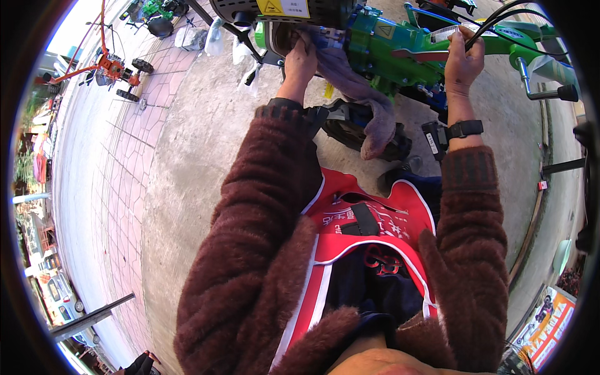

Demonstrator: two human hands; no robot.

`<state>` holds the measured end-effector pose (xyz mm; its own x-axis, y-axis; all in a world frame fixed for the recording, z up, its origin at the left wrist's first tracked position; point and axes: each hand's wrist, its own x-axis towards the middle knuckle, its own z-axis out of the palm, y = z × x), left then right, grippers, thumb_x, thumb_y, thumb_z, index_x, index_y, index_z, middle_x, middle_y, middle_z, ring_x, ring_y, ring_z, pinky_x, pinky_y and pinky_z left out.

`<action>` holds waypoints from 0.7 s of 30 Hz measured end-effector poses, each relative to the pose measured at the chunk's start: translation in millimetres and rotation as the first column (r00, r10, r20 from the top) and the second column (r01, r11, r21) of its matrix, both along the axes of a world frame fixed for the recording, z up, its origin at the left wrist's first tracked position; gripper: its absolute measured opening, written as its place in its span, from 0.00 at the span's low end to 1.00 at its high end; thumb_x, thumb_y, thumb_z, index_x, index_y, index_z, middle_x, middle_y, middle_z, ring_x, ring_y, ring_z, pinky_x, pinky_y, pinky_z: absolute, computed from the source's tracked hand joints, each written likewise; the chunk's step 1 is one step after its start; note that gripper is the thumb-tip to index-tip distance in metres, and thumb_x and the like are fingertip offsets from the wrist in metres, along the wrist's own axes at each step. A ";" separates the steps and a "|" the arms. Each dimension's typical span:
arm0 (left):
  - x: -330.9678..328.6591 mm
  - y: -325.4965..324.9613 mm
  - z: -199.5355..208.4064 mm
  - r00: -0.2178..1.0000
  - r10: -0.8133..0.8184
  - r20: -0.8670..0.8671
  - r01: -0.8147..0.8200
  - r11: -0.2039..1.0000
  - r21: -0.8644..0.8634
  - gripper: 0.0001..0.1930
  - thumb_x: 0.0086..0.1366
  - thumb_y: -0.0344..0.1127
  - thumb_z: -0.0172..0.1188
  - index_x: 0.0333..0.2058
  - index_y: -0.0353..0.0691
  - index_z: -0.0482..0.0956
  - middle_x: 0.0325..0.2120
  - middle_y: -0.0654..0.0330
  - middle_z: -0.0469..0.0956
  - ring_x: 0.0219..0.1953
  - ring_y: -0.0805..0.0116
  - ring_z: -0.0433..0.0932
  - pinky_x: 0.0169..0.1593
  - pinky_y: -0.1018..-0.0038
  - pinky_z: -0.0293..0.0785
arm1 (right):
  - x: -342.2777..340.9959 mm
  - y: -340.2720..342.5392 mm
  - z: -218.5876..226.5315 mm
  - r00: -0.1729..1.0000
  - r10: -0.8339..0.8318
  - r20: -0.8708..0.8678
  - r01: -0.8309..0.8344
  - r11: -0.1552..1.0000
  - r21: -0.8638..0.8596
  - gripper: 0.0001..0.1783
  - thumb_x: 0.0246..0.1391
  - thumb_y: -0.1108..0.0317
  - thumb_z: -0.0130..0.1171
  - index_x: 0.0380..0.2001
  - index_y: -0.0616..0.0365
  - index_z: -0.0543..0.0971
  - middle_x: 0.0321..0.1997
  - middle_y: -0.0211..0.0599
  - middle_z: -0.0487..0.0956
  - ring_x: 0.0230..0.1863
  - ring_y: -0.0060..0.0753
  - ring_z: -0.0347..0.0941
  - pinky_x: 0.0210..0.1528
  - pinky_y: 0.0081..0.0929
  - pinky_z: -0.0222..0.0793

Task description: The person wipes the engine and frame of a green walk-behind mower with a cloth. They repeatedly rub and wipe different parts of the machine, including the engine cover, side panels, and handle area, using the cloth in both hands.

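A green walk-behind tiller (390, 53) stands in front of me, its black slotted cover at the top. My left hand (301, 61) reaches to the engine side, fingers curled at the upper end of a grey-purple cloth (356, 87). The cloth hangs down to the right over the machine, its lower end in front of a black tire (344, 128). Farther right, my right hand (464, 61) is closed around black cables (494, 25) beside the green handlebar (522, 47). Part of the left fingertips is hidden against the engine.
An orange tiller (112, 70) stands at the far left on paving, and another green machine (159, 9) behind it. Plastic-wrapped parts (240, 50) hang left of the engine. A crank-shaped metal lever (531, 84) sticks out at right. A printed banner (544, 328) is at lower right.
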<state>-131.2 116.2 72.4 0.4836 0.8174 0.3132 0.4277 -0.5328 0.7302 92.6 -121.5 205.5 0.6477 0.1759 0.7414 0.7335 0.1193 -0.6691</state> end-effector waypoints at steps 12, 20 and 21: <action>21.8 -30.7 -2.6 0.986 0.152 -0.066 -0.158 0.982 -0.106 0.29 0.67 0.54 0.50 0.65 0.55 0.64 0.56 0.34 0.69 0.50 0.33 0.76 0.52 0.50 0.74 | -4.7 0.8 4.1 0.999 -0.005 0.032 0.005 1.000 -0.018 0.11 0.59 0.66 0.58 0.42 0.60 0.79 0.32 0.31 0.81 0.30 0.18 0.74 0.36 0.17 0.70; 3.8 -12.3 -12.0 0.995 -0.052 -0.088 0.055 0.998 0.029 0.27 0.66 0.51 0.53 0.62 0.54 0.66 0.47 0.33 0.74 0.42 0.32 0.79 0.46 0.47 0.76 | 1.6 0.4 -0.4 1.000 -0.001 -0.013 0.001 1.000 -0.004 0.11 0.56 0.65 0.61 0.40 0.57 0.81 0.36 0.29 0.81 0.36 0.21 0.76 0.43 0.20 0.71; 2.1 -10.2 -13.5 0.994 -0.089 -0.066 0.091 0.995 0.035 0.27 0.66 0.51 0.53 0.62 0.53 0.66 0.47 0.33 0.74 0.43 0.32 0.78 0.46 0.47 0.76 | 1.4 -0.2 0.0 1.000 0.009 -0.021 -0.009 1.000 -0.006 0.11 0.56 0.65 0.61 0.40 0.57 0.81 0.36 0.29 0.81 0.36 0.21 0.76 0.43 0.20 0.71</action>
